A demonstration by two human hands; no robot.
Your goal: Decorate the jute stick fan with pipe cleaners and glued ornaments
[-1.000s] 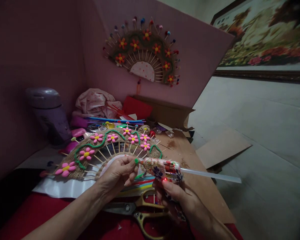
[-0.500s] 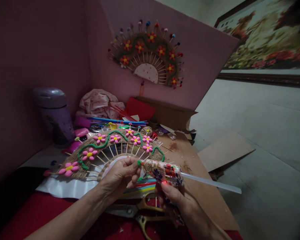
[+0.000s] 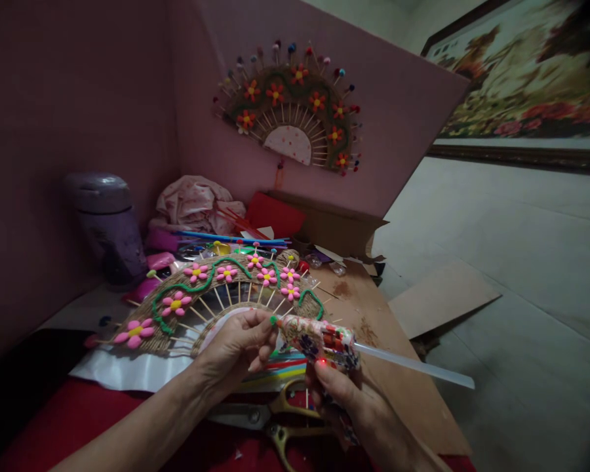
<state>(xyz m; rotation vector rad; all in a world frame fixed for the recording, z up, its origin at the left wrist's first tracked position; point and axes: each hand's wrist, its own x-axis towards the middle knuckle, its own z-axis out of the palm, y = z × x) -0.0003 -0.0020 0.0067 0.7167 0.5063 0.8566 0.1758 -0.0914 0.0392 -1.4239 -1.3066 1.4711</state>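
Between thumb and forefinger, my left hand [image 3: 243,341] pinches a small green piece [image 3: 274,320], possibly a pom-pom. The nozzle of a floral-covered glue gun [image 3: 319,337] points at that piece and seems to touch it. My right hand [image 3: 341,387] is wrapped round the gun's handle, near a glowing red light. A long clear glue stick [image 3: 415,364] sticks out of the gun's back. Just behind my hands lies a twine fan [image 3: 187,298] with thin wooden sticks, pink clay flowers and a wavy green strip; my left hand hides part of its base.
Scissors with gold handles [image 3: 285,416] lie below my hands on red cloth [image 3: 142,426]. A purple flask [image 3: 108,229] stands at left. Behind are pink cloth [image 3: 194,203] and coloured sticks [image 3: 231,238]. A finished-looking fan [image 3: 288,141] hangs on the pink panel. Brown board [image 3: 398,393] is at right.
Almost nothing differs. The back of the glue gun and my right hand have shifted very slightly; my left hand keeps its pinch on the green piece.
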